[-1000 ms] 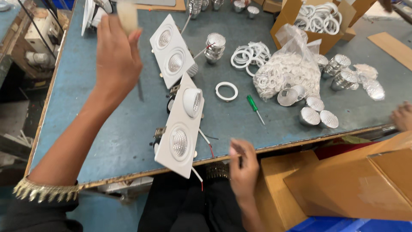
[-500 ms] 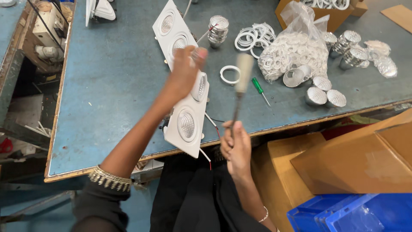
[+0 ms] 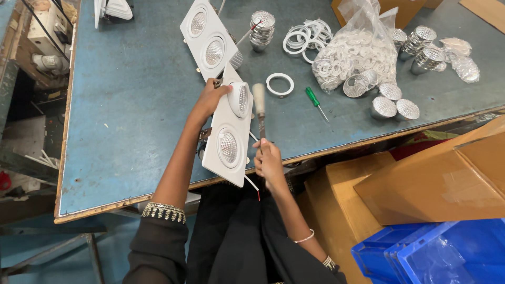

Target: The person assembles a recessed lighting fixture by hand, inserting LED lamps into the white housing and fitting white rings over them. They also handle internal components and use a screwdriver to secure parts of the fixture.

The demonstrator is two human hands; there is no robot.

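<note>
A white twin-lamp downlight fixture (image 3: 230, 132) lies near the front edge of the blue table (image 3: 131, 89). My left hand (image 3: 212, 97) grips its upper left edge beside the top lamp. My right hand (image 3: 268, 158) holds a wooden-handled tool (image 3: 259, 108) by its metal shaft, handle pointing away from me, just right of the fixture. A red and white wire hangs from the fixture's lower end.
A second twin fixture (image 3: 205, 37) lies further back. White rings (image 3: 305, 37), a bag of rings (image 3: 357, 52), silver reflectors (image 3: 389, 102) and a green screwdriver (image 3: 315, 102) sit to the right. Cardboard boxes (image 3: 436, 179) and a blue bin (image 3: 447, 252) stand at lower right.
My left hand came down from the far left of the table and took hold of the near fixture. My right hand rose with the wooden-handled tool and now holds it beside the fixture.
</note>
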